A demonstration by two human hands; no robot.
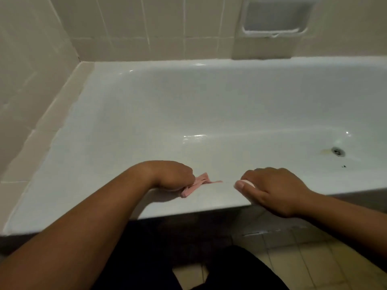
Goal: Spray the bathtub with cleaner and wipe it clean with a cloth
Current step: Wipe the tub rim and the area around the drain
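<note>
While the left hand (171, 174) sits knuckles-up on the near rim of the bathtub (219, 200), its fingers are curled under and grip a pink cloth (199, 183). The cloth is bunched in the fist, and its loose end lies flat on the rim, pointing toward the right hand (272, 189).

Right hand: also on the near rim, a short gap from the cloth and not touching it. Fingers curled over the inner edge, thumb laid along a small white object (248, 183). Most of the object is hidden by the hand, so its identity cannot be told.

Both forearms come in from the bottom corners, wrists bent down onto the rim. Nothing lies between the two hands except bare white enamel.

Tub interior: glossy, with light glints on the floor. Drain (338, 151) at far right, with a yellowish stain (325, 151) just beside it and dark specks (343, 166) near it.

Beyond the tub: pale tiled wall (125, 28) with a recessed soap niche (274, 17). Below the rim: beige floor tiles (303, 258) and dark clothing (230, 268).
</note>
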